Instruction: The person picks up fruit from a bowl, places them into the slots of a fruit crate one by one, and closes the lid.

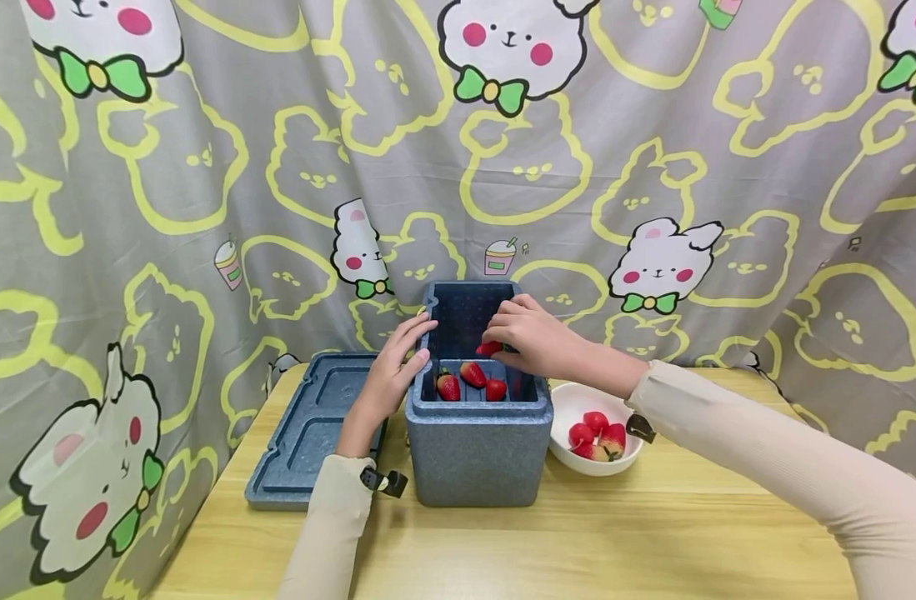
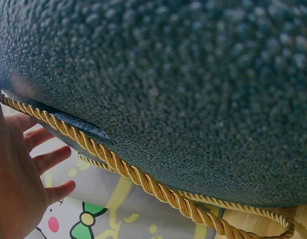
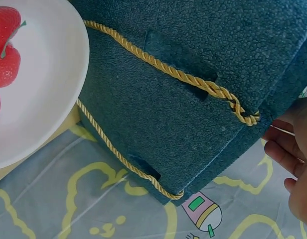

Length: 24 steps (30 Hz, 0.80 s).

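A blue-grey foam box [image 1: 476, 458] stands uncovered with several strawberries [image 1: 447, 387] inside, seen in the head view. Over its right side, my right hand [image 1: 536, 337] pinches a strawberry [image 1: 490, 348], partly covered by the fingers. My left hand [image 1: 388, 372] rests at the box's left rim, its fingers extended. In the left wrist view, that hand's fingers [image 2: 53, 160] spread beside the box wall and a gold twisted cord [image 2: 128, 172]. The right wrist view catches my right hand's curled fingers at the box edge; the held strawberry is hidden there.
A white bowl [image 1: 566, 408] with several strawberries [image 1: 598, 433] sits right of the box, beneath my right forearm. Left of the box lies its flat lid [image 1: 285, 467]. A patterned curtain [image 1: 503, 183] hangs behind the wooden table [image 1: 615, 533].
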{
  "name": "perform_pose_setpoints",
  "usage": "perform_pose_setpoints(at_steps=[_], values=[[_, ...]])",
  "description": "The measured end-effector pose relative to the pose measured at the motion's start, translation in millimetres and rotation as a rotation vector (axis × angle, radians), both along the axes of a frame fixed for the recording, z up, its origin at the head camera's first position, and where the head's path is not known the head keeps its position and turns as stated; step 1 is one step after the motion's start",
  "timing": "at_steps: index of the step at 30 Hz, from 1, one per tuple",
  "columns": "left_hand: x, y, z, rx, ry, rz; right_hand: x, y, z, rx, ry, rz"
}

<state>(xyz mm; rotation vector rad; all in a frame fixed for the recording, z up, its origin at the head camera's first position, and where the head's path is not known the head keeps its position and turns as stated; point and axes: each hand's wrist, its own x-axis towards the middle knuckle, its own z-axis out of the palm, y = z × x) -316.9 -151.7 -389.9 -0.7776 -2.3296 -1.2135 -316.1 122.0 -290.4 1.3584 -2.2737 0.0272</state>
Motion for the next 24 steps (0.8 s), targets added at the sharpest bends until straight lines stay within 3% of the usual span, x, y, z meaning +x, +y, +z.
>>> perform_pose_setpoints(at_steps=[15, 24], values=[[-0.2, -0.6, 0.5, -0.001, 0.002, -0.005, 0.4, 2, 5.9, 0.006, -0.024, -0.054], [-0.4, 0.0, 0.0, -0.013, -0.011, 0.008, -2.6, 11, 2.0, -0.043, 0.017, -0.044]])
